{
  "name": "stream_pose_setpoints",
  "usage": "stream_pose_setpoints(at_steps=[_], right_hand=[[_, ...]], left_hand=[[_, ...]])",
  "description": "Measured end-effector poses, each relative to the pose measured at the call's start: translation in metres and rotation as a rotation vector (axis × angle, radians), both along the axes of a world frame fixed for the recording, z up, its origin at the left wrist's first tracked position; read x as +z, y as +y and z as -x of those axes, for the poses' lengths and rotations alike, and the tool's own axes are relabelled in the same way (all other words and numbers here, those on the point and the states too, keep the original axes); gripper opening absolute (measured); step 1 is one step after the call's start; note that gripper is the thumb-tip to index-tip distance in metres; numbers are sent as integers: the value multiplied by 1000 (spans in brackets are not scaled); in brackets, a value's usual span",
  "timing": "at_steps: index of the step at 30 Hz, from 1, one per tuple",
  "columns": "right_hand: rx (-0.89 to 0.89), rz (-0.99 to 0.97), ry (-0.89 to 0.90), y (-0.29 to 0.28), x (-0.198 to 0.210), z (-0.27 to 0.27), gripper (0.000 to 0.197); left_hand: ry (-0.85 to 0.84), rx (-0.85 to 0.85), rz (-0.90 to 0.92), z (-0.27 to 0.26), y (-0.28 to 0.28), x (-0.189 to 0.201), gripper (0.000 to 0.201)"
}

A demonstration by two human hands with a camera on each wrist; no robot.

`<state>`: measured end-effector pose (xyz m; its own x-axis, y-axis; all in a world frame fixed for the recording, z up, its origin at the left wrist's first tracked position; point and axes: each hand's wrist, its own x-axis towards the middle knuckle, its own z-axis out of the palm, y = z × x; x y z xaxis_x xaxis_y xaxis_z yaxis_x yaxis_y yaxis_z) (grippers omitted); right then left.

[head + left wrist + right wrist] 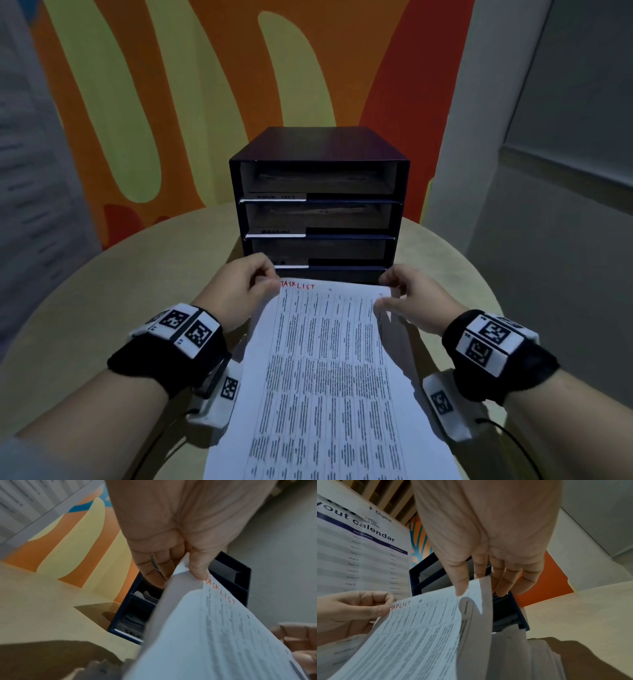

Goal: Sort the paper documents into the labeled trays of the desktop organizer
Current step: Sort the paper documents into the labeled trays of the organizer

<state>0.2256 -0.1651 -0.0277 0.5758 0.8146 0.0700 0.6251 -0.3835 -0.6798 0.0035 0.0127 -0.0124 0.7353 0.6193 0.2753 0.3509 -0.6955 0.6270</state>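
Note:
A white printed sheet [329, 370] headed "TASKLIST" in red is lifted off the table in front of the dark organizer [318, 198]. My left hand [246, 284] pinches its top left corner, thumb over the red heading [221, 595]. My right hand [407, 298] pinches the top right corner between thumb and fingers [462, 586]. The sheet [419, 635] curves between both hands. The organizer has several stacked trays with white label strips [277, 197] on their left fronts; papers lie inside the upper trays. The label text is too blurred to read.
The organizer stands on a round beige table [102, 291] against an orange and yellow painted wall [137, 102]. More paper [513, 649] lies under the lifted sheet. A calendar poster [361, 555] hangs at the left. A grey wall [565, 171] stands on the right.

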Motion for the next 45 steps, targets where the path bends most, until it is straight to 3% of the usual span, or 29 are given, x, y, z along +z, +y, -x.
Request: stream_pose_setpoints(at_steps=[3,6,8,11,14,21,23,27,31,34,39,41,43,45], right_hand=[[-66,-147,268,-2,3,0,35],[26,-252,647,-7,7,4,30],[72,-318,761,-10,11,8,27],[32,-483,794,-10,24,13,28],[47,-584,748,-11,41,18,28],[180,-692,621,-23,58,31,33],[175,-764,590,-26,59,34,31],[148,-781,604,-24,53,29,34],[122,-608,673,-17,28,26,39],[41,-531,696,-13,13,26,30],[-1,-481,770,-13,15,23,24],[-1,-435,801,-13,15,23,23],[-16,-393,807,-14,12,24,23],[-38,-356,805,-16,8,27,23]], left_hand=[[-163,34,66,2,1,5,12],[-326,53,203,2,-2,11,10],[-424,38,380,2,-6,16,4],[-408,-63,622,0,-14,18,22],[-456,-83,677,-2,-21,20,27],[-758,-26,509,3,-30,45,12],[-794,-83,443,5,-36,53,23],[-742,-144,449,4,-36,59,30],[-628,-44,529,-2,-30,32,30],[-540,17,461,-3,-27,15,27],[-554,111,467,-8,-19,21,26],[-453,138,577,-9,-16,19,32],[-248,90,673,-6,-11,10,40],[-90,12,675,-3,-10,0,49]])
